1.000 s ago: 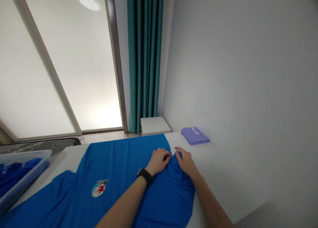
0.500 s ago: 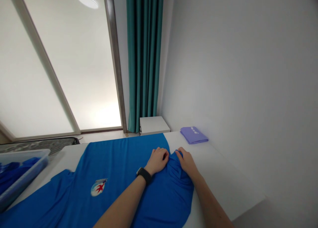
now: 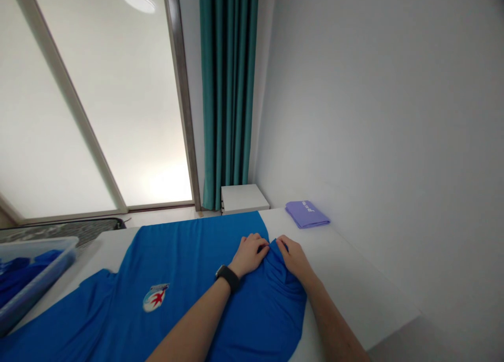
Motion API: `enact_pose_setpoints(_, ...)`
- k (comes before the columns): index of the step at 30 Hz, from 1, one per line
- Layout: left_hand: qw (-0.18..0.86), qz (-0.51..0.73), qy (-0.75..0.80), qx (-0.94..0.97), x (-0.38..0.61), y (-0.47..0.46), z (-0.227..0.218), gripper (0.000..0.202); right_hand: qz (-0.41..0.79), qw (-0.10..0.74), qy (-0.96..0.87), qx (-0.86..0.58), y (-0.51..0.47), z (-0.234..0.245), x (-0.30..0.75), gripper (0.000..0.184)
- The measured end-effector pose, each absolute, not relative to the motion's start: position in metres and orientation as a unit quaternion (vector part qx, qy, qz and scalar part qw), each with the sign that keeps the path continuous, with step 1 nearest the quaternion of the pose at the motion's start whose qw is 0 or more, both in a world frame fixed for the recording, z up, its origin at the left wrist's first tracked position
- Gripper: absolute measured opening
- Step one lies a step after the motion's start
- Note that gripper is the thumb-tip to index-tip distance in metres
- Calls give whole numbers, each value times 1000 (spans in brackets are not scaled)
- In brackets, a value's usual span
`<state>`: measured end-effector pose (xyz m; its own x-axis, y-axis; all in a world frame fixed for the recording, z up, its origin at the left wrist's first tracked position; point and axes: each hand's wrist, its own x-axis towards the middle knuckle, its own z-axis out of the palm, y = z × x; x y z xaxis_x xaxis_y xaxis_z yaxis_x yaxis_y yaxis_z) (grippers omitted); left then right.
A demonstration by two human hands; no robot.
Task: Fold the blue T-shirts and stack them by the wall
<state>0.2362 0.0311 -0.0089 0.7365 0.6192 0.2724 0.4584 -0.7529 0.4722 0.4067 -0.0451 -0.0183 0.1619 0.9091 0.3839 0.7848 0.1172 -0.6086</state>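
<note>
— Checking the grip: what do the hands hold?
— The left hand (image 3: 249, 254) and right hand (image 3: 293, 257), nearly touching, each pinch tight on one bunched fold of the blue shirt (image 3: 185, 262).
— Shirt position?
— Flat on the white table (image 3: 354, 278), long axis 8 to 2 o'clock. Most fabric lies at 9 o'clock from the grip, on the left hand's side.
— Beyond?
— A purple cloth (image 3: 307, 214) at 1 o'clock; a teal curtain (image 3: 226, 89) at 12.

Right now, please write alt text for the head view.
The left hand and right hand grip bunched fabric at the edge of a blue shirt spread on a white table. A folded purple cloth lies beyond.
</note>
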Motion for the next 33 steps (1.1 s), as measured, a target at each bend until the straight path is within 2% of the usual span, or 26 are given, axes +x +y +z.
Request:
enact_pose_setpoints(10,248,253,282,891,236,31,-8,16,83,360,-654,-661,-47,-17,403,33)
enact_pose_setpoints(18,259,249,298,885,237,35,-9,24,114,455,-547,-693,-79,-12,451,33)
enact_pose_setpoints(22,253,244,296,888,237,37,-11,28,127,423,-583,-682,-101,-19,461,27)
enact_pose_setpoints(29,253,244,298,888,237,37,-8,28,11,340,-634,-695,-104,-31,456,16)
enact_pose_setpoints(33,251,254,301,884,237,36,-7,27,-22,328,-622,-711,-100,-35,456,20)
